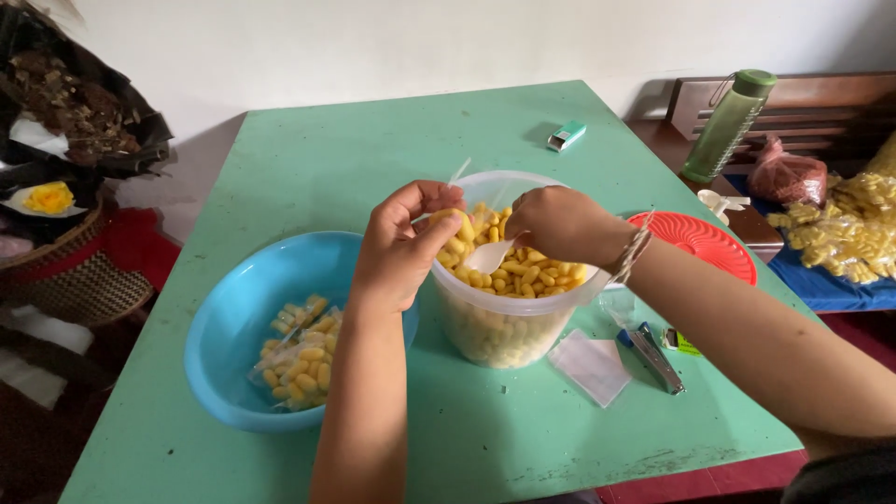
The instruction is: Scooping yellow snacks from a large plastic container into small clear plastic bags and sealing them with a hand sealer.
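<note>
A clear plastic tub [504, 327] full of small yellow snack pieces [523, 275] stands in the middle of the green table [373, 149]. My left hand [401, 243] is over the tub's left rim, pinching a small clear bag with yellow pieces in it. My right hand [560, 224] is above the tub and holds a white plastic spoon [490, 255] that points toward the bag. A blue bowl [233, 317] at the left holds several filled little bags [299, 359].
A red lid [700, 243], a stapler [653, 355] and a stack of empty clear bags [590, 366] lie right of the tub. A small teal box [567, 135] sits far back. A green bottle [726, 126] and packed snacks [840, 233] are off to the right.
</note>
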